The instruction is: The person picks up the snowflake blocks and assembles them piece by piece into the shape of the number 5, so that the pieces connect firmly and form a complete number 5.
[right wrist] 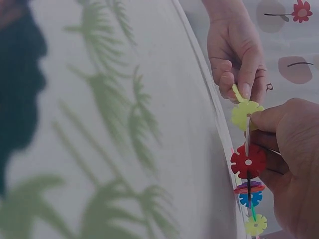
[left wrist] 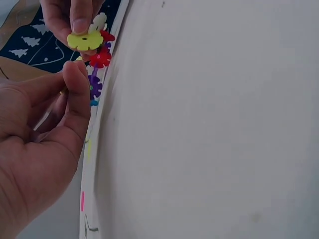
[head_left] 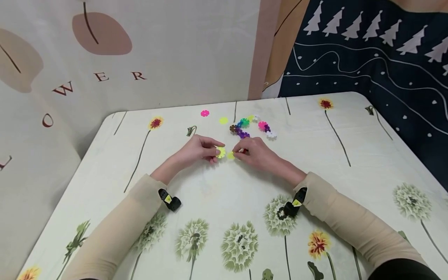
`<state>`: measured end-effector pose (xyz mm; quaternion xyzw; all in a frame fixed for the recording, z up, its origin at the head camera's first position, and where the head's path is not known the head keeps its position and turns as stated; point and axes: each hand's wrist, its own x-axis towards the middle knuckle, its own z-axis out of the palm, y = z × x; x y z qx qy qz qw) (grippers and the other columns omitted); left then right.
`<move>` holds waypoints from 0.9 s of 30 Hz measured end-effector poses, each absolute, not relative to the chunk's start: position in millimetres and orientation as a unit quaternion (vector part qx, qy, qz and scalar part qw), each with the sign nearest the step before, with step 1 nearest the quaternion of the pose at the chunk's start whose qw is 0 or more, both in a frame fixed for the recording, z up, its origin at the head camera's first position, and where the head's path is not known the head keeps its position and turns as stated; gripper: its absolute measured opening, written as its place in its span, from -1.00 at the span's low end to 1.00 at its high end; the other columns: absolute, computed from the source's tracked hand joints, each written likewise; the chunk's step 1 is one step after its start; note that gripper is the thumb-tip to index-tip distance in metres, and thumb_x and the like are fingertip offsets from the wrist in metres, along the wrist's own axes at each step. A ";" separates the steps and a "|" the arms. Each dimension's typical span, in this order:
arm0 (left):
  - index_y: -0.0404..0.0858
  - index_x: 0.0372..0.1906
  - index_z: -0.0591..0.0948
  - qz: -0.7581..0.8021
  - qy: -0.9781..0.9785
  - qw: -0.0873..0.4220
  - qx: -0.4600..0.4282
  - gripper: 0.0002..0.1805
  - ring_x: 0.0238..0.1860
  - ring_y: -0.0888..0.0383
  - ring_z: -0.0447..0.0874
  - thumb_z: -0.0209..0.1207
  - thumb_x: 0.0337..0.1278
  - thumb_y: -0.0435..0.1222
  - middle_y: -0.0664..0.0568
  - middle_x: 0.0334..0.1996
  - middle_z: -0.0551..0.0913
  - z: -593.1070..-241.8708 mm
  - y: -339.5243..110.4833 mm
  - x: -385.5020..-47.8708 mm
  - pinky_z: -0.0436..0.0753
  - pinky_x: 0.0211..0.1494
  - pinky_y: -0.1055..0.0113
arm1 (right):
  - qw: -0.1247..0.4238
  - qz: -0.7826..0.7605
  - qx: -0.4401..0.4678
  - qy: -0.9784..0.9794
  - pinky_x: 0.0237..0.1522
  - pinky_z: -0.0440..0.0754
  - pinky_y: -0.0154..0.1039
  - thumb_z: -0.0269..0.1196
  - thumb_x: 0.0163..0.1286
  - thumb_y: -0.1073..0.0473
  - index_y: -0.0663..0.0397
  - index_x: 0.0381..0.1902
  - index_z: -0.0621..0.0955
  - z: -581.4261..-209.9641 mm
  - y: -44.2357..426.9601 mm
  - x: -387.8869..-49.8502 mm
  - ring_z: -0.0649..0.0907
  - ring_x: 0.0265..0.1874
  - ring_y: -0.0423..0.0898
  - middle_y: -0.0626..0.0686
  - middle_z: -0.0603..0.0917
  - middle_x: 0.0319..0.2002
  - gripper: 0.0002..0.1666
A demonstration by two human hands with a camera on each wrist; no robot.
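My left hand [head_left: 199,148] pinches a yellow notched flower disc [head_left: 221,152] between thumb and fingers. In the right wrist view that disc [right wrist: 238,92] shows nearly edge-on. Just to its right, my right hand [head_left: 258,153] pinches another yellow flower disc [head_left: 230,155]. This second disc [right wrist: 246,114] heads a chain of interlocked flower discs, with a red disc [right wrist: 249,162] and a blue disc [right wrist: 250,199] further along. The chain curves on the table behind the right hand, where a green disc [head_left: 244,122] shows. The two yellow discs are close together; whether they touch is unclear.
A loose pink disc [head_left: 205,113] and a loose yellow disc [head_left: 223,120] lie toward the table's far edge. The flower-printed cloth [head_left: 210,194] covers the table. Behind it hang a pale printed curtain [head_left: 196,50] and a dark one with white trees [head_left: 350,58].
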<state>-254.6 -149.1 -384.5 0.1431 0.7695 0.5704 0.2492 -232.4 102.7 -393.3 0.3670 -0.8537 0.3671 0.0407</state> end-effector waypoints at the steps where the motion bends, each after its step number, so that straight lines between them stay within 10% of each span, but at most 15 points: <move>1: -0.46 0.17 0.65 0.573 0.767 0.248 0.145 -0.68 -0.44 0.10 0.71 0.23 0.37 -0.48 -0.19 -0.36 0.72 -384.6 -148.3 -253.7 0.77 -0.20 0.25 | 0.041 0.367 0.365 -0.855 -0.18 0.70 -0.21 0.38 0.36 0.39 0.25 -0.19 0.78 -393.0 102.3 -232.3 0.73 -0.27 -0.03 0.10 0.79 -0.25 -0.90; 27: -0.56 -0.02 0.59 0.653 0.709 0.261 0.045 -0.81 -0.47 0.11 0.76 0.16 0.31 -0.60 -0.15 -0.37 0.76 -384.0 -129.1 -244.7 0.77 -0.25 0.31 | 0.104 0.347 0.396 -0.844 -0.19 0.69 -0.19 0.41 0.28 0.44 0.28 -0.29 0.73 -396.4 99.4 -228.1 0.72 -0.30 0.00 0.11 0.75 -0.33 -0.94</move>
